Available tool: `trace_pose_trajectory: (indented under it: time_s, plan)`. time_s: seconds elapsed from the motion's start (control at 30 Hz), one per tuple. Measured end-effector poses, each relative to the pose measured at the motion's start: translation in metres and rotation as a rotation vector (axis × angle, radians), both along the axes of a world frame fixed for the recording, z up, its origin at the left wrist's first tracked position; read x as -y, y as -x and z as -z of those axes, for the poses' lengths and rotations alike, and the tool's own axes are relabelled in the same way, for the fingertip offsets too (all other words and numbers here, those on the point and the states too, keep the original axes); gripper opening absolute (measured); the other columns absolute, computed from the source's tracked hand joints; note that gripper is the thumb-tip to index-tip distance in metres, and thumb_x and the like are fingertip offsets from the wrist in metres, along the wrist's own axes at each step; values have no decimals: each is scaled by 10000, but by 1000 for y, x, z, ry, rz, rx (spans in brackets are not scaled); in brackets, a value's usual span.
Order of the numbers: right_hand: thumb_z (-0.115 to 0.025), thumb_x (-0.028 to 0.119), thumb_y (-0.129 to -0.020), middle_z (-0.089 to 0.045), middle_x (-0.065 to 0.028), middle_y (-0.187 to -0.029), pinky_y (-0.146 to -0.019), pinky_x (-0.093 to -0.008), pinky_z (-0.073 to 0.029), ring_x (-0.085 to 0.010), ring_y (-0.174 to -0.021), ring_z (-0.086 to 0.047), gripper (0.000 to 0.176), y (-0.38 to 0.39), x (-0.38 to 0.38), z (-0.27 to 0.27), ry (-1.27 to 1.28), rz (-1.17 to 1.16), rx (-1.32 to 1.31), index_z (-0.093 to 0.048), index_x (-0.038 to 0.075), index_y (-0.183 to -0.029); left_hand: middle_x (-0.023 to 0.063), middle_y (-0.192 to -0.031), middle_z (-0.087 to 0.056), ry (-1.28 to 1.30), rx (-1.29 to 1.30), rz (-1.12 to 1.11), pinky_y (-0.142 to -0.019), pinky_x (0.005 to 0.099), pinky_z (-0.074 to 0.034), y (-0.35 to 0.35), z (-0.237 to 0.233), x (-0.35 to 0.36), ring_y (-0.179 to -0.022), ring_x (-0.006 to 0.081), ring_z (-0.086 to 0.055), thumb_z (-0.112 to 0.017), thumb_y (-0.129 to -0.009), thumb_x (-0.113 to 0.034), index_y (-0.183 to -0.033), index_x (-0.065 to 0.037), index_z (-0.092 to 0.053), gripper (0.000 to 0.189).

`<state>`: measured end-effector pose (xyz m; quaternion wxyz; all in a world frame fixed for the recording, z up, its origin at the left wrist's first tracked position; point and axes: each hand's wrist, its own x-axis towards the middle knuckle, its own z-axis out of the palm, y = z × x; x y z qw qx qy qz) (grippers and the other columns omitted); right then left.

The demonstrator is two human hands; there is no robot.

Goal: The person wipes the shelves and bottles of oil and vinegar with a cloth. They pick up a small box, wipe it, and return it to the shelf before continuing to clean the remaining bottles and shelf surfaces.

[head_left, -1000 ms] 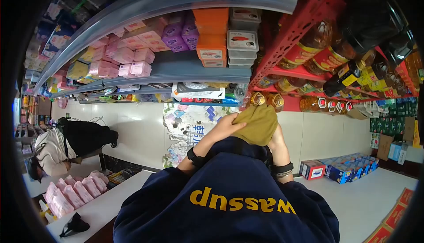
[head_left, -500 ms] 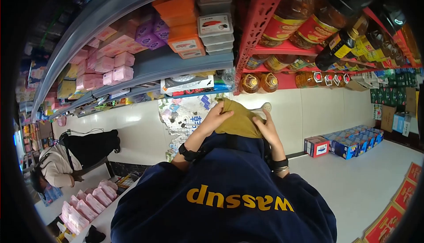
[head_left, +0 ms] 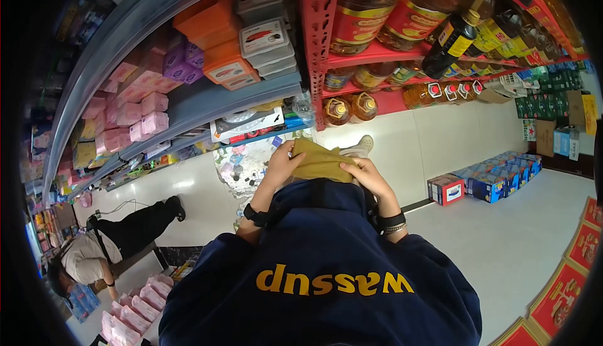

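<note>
Both my hands hold an olive-yellow cloth (head_left: 317, 160) just in front of my navy sweatshirt (head_left: 326, 270), which has yellow letters. My left hand (head_left: 282, 160), with a black watch on its wrist, grips the cloth's left edge with curled fingers. My right hand (head_left: 367, 176), with a bracelet at the wrist, presses on the cloth's right side. A pale shoe (head_left: 361, 145) shows on the floor just beyond the cloth.
A grey shelf (head_left: 207, 104) holds pink packs (head_left: 141, 110) and orange boxes (head_left: 217, 57). A red rack (head_left: 377, 54) carries oil bottles (head_left: 352, 107). Blue boxes (head_left: 496, 176) and red cartons (head_left: 565, 289) lie on the floor at right. Another person (head_left: 107, 252) bends down at left.
The cloth has come down from in front of the shelves and lies closer to my chest, flatter under both hands. The person at left has stretched out and bent lower.
</note>
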<state>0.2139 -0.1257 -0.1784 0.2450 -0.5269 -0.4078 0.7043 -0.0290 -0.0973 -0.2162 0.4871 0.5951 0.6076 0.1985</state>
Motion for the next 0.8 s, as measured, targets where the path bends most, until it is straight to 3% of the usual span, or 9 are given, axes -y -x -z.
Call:
trace_pose_trajectory:
  time_s: [0.03,0.1,0.13,0.2,0.37,0.43,0.57,0.73,0.8]
  plan:
    - [-557,244,-858,-611,-49,-923,-735,-243,-443,-115,-836,-571,295,-2,0,0,0,11,4,-620,-19,-975,145,-1000,-571,0,4,11,-741,274,-447,-2,0,2,-870,206,-570,-637,-777,-191,-1138,-12,-489,429]
    - [-525,212,-875,-591,-63,-978,-813,-249,-439,-133,-921,-563,304,-3,2,-6,140,216,-357,-562,-10,-1079,170,-1032,-550,-9,-77,59,-705,294,-455,-7,-4,5,-843,240,-573,-629,-789,-266,-1147,-28,-485,454]
    - [-525,212,-875,-591,-63,-978,-813,-249,-439,-133,-921,-563,304,-3,2,-12,138,236,-348,-562,-10,-1079,170,-1032,-550,-8,-67,78,-705,294,-455,-10,-9,5,-843,240,-573,-629,-789,-266,-1147,-28,-485,454]
    - [-512,176,-879,-548,-75,-1075,-860,-260,-425,-146,-1001,-534,380,-2,2,-20,257,362,-529,-444,-9,-1203,158,-1065,-534,145,68,138,-715,299,-450,-16,-21,5,-854,216,-559,-621,-802,-275,-1186,-39,-460,478]
    - [-544,112,-854,-494,-80,-1164,-898,-268,-401,-146,-1071,-490,497,10,8,-32,122,318,-606,-327,10,-1290,102,-1116,-507,257,510,412,-839,274,-419,-33,-29,6,-976,141,-517,-518,-880,-247,-1257,-25,-386,457]
    - [-555,45,-833,-481,-78,-1186,-903,-272,-397,-143,-1072,-486,544,17,10,-42,-27,365,-531,-300,19,-1312,86,-1166,-483,638,583,327,-883,264,-404,-37,-35,3,-1038,143,-503,-428,-922,-261,-1270,-15,-367,430]
    - [-541,-6,-827,-477,-80,-1194,-910,-287,-395,-150,-1082,-483,568,20,9,-49,-113,384,-552,-275,27,-1328,68,-1182,-478,698,734,106,-878,252,-411,-46,-35,1,-1042,140,-505,-350,-950,-265,-1294,-26,-344,419]
    - [-512,7,-847,-434,-81,-1244,-929,-297,-378,-161,-1131,-443,551,32,1,-32,-123,548,-575,-261,45,-1336,50,-1084,-528,429,790,72,-829,226,-415,-51,-33,-8,-958,110,-527,-389,-940,-201,-1179,-8,-462,316]
    - [-499,32,-861,-418,-78,-1262,-935,-305,-373,-167,-1150,-426,536,36,-4,-17,-142,635,-583,-257,57,-1339,42,-1038,-542,424,898,-211,-821,216,-404,-53,-42,-11,-948,93,-516,-436,-921,-177,-1121,0,-499,274]
